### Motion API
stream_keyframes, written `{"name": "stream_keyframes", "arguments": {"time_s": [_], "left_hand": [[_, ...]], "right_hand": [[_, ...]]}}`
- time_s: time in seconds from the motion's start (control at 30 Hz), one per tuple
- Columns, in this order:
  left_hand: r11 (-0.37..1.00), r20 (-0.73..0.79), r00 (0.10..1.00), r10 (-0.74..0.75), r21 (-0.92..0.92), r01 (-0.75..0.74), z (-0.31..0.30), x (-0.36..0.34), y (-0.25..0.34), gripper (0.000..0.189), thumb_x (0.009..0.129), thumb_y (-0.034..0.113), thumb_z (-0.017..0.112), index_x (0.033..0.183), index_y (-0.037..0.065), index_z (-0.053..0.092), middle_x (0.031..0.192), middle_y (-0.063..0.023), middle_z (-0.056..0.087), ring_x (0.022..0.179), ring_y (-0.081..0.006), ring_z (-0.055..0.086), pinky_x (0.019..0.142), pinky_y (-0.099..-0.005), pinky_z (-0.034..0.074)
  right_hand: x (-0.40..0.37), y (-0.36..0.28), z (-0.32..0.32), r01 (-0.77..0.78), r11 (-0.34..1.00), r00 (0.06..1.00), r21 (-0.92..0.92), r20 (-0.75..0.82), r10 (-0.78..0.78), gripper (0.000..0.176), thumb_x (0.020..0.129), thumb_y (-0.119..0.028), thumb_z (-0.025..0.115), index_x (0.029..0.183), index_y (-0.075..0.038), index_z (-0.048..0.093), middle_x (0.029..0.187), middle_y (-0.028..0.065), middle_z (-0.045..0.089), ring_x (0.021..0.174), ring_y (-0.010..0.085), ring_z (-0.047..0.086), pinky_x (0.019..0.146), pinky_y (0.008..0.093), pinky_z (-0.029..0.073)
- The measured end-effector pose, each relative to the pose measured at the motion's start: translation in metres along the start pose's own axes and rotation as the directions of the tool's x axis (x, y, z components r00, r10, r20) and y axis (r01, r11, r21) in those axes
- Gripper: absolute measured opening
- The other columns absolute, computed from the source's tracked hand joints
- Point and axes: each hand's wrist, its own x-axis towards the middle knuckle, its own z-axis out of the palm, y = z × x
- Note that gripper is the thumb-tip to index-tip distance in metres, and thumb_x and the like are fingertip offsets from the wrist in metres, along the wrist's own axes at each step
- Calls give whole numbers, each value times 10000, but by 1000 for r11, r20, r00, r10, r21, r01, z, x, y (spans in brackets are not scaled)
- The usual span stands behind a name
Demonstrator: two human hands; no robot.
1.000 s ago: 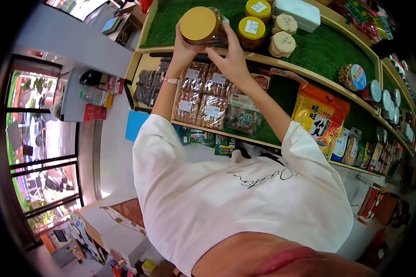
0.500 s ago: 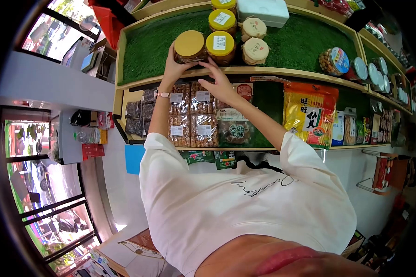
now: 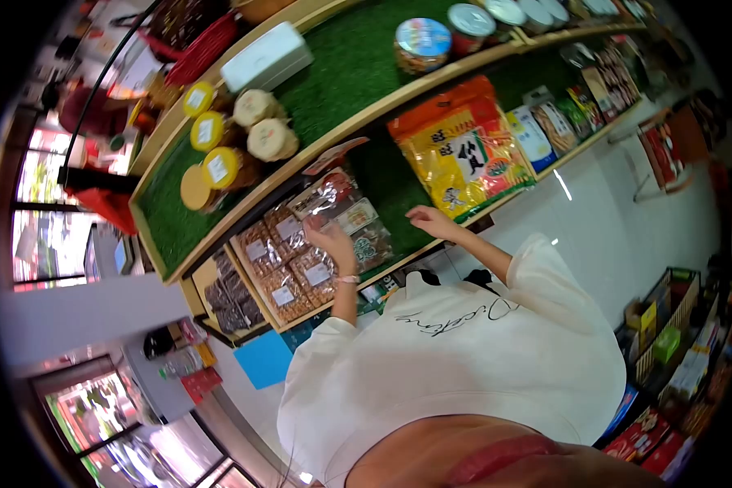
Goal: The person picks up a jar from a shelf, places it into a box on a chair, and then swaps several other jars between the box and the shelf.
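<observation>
My left hand (image 3: 331,244) is above the clear packs on the lower shelf, its fingers apart and nothing held. Under and beside it are brown snack packs (image 3: 283,294) with white labels and a dark clear bag with a green print (image 3: 372,246). My right hand (image 3: 433,221), loosely open and empty, hovers over green matting beside a large yellow and orange snack bag (image 3: 468,159). On the upper shelf stands a jar with a plain tan-gold lid (image 3: 196,189), close to a yellow-lidded jar (image 3: 220,168) with a white label. Neither hand touches these jars.
Cloth-topped jars (image 3: 272,140) and a white foam box (image 3: 267,57) stand farther back. A wooden rim (image 3: 333,142) separates the two shelf levels. Round tins and jars (image 3: 422,45) line the upper right. A crate (image 3: 668,325) with goods sits on the floor at right.
Both hands have left the tan-lidded jar, which now stands released on the upper shelf. They moved down and right over the lower shelf. The view has turned and shifted right.
</observation>
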Motion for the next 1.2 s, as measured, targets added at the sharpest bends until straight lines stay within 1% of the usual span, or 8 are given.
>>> {"name": "stream_keyframes", "arguments": {"time_s": [0.07, 0.23, 0.47, 0.5, 0.6, 0.7, 0.8, 1.2], "left_hand": [[980, 462, 877, -131, 194, 44, 39, -63, -12, 507, 821, 100, 565, 1278, -23, 383, 1248, -177, 460, 1042, -280, 499, 882, -325, 414], [853, 806, -471, -359, 78, -517, 126, -184, -76, 546, 767, 359, 606, 1178, 7, 531, 1134, -204, 588, 1048, -333, 566, 867, -364, 456], [755, 715, -559, -420, -66, -652, 211, -275, -59, 448, 755, 351, 591, 1075, 39, 619, 1017, -199, 633, 977, -332, 601, 850, -368, 473], [739, 737, -531, -417, -65, -671, 227, -287, -50, 428, 757, 341, 586, 1060, 40, 624, 1001, -197, 637, 966, -332, 606, 840, -371, 476], [822, 869, -301, -394, 186, -538, 276, -323, -71, 352, 771, 295, 546, 1005, 50, 641, 931, -185, 651, 914, -333, 620, 803, -394, 483], [876, 891, -56, -450, 428, -222, 313, -369, -50, 342, 771, 282, 533, 992, 46, 644, 938, -183, 651, 926, -337, 614, 820, -391, 477], [786, 861, -338, -380, 108, -608, 331, -400, -24, 354, 784, 273, 544, 1005, 14, 640, 982, -191, 645, 942, -314, 612, 831, -368, 469], [859, 798, -453, -396, 148, -490, 468, -460, -30, 325, 828, 209, 571, 1069, -3, 622, 888, -114, 663, 810, -205, 625, 726, -296, 493]], "right_hand": [[-63, 19, -43, -294, 955, 945, 33, -140, 296, 277, 828, -155, 584, 1082, -43, 577, 859, 75, 629, 801, 113, 589, 712, 260, 471], [-210, 87, -113, -286, 890, 772, 355, -465, 434, 279, 844, -185, 554, 1083, -41, 566, 883, 92, 633, 792, 156, 604, 697, 283, 481], [-434, 324, -108, -450, 696, 22, 559, -773, 634, 217, 792, -153, 545, 937, -9, 618, 725, 135, 628, 664, 217, 618, 586, 326, 483], [-487, 422, -80, -818, 512, 442, -262, -856, 267, 224, 754, -206, 600, 869, -16, 624, 734, 163, 633, 641, 301, 615, 583, 382, 485], [-572, 400, -60, -731, 619, 664, -289, -513, 544, 301, 773, -301, 598, 897, -29, 630, 858, 172, 646, 787, 339, 622, 679, 466, 490], [-588, 391, -88, -684, 603, 307, 411, -588, 748, 331, 787, -281, 576, 989, -20, 591, 855, 148, 661, 753, 294, 623, 619, 441, 480], [-605, 354, -97, -250, 336, -4, 908, -348, 938, 375, 801, -262, 554, 1081, -12, 552, 852, 125, 677, 719, 249, 624, 559, 417, 470], [-512, 300, -237, 19, 412, 185, 911, -408, 894, 439, 814, -352, 551, 1166, -97, 488, 905, 108, 649, 822, 214, 614, 663, 368, 470]]}}
